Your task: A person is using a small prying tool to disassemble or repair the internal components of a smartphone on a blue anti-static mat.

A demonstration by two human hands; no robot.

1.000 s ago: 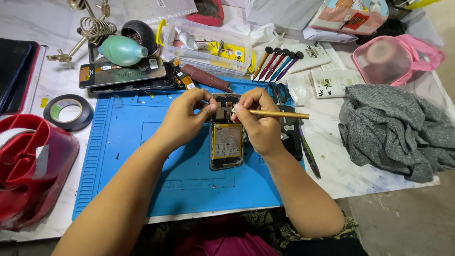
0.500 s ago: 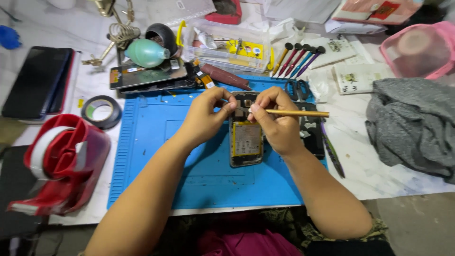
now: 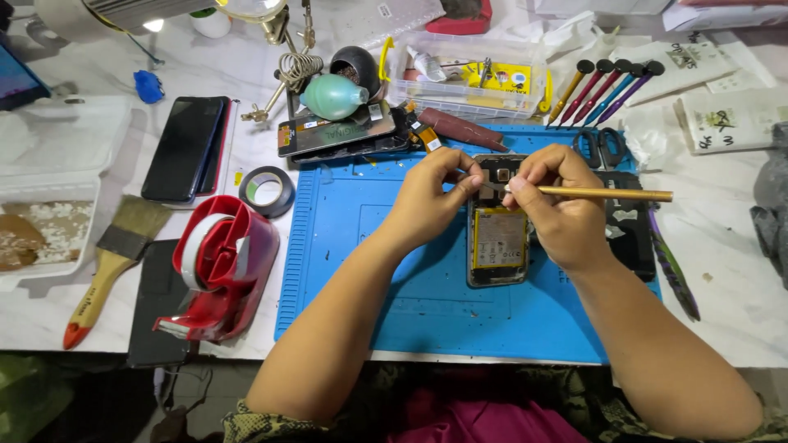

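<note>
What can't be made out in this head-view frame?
- Tip of the thin gold-coloured tool: hidden behind the right hand.
- What the left hand pinches: too small, covered by its fingers.
- Top end of the opened phone on the blue mat: partly covered by both hands.
- Grey cloth: cut off by the right edge.

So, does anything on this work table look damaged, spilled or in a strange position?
Nothing looks spilled. The phone on the blue mat lies open with its back off, battery showing, between the left hand and the right hand, which holds a gold tool. A second opened phone lies askew across the mat's top edge.
</note>
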